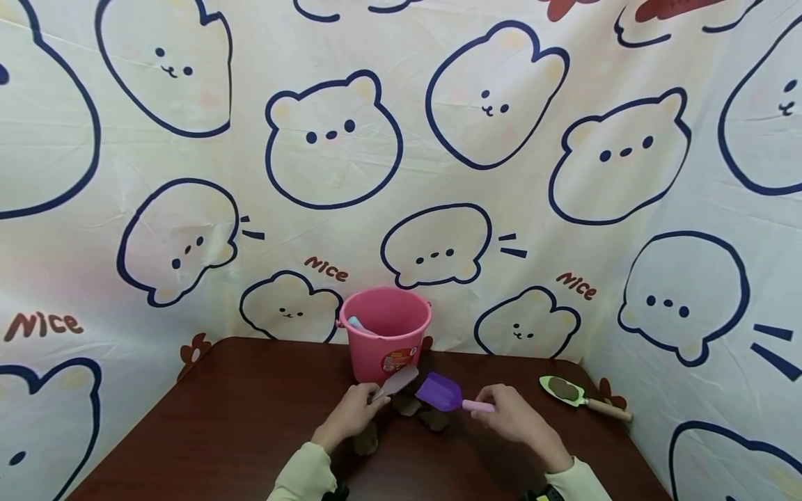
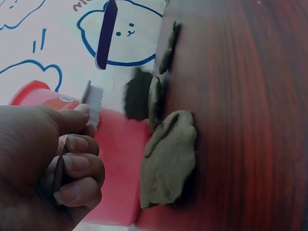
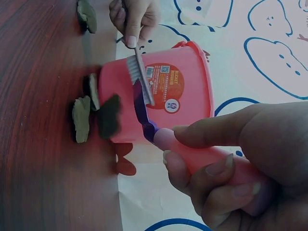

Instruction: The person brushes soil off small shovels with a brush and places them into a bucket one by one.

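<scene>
My left hand (image 1: 352,415) grips a brush (image 1: 399,382) with white bristles (image 2: 95,103) by its handle. In my right hand (image 1: 515,415) is the pink handle of a small purple shovel (image 1: 441,392). The shovel blade and the brush are close together in front of a pink bucket (image 1: 378,355); in the right wrist view they overlap. Below them is a blurred dark clay-like lump (image 3: 109,117), seemingly in mid-air. Flat grey-brown lumps (image 1: 434,420) lie on the table nearby. Another lump (image 2: 169,161) lies under my left hand.
A green trowel (image 1: 579,401) with a wooden handle lies at the table's right side, a brown lump (image 1: 563,389) on its blade. A light blue item (image 1: 358,325) pokes up inside the bucket. Printed cloth (image 1: 451,188) walls the dark wooden table (image 1: 263,417) behind and at both sides.
</scene>
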Tool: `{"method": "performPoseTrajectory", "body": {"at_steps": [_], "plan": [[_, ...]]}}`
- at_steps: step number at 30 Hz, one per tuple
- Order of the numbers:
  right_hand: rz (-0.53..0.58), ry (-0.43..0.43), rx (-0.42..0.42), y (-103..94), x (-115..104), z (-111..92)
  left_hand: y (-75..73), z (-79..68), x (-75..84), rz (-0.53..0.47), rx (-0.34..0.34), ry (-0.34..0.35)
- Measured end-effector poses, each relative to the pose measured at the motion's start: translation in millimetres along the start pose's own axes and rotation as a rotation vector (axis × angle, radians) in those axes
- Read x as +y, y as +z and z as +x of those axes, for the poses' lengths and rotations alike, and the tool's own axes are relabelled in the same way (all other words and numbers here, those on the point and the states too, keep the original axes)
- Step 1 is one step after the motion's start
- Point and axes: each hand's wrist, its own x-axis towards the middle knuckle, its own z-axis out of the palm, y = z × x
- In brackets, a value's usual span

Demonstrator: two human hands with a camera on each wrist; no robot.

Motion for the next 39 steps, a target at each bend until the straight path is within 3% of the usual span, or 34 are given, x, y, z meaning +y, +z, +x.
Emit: {"method": "performPoseTrajectory", "body": {"at_steps": [10,19,27,39], "plan": [[0.014,-0.019,-0.024,9.3,3.3,2.1,12.2,-1.3,24.3,-0.069,-0.028,0.079],[0.046,-0.043,-0.036,17.9,1.4,4.7,32.6,-2.3,36.7,-0.122,-0.088,0.096],[0.069,-0.056,-0.051,20.9,-0.5,4.1,41.0,-3.1,41.5,-0.141,-0.127,0.091],[0.034,-0.098,-0.032,16.4,-4.4,4.4,41.2,-3.0,36.7,-0.089,-0.120,0.081]]}}
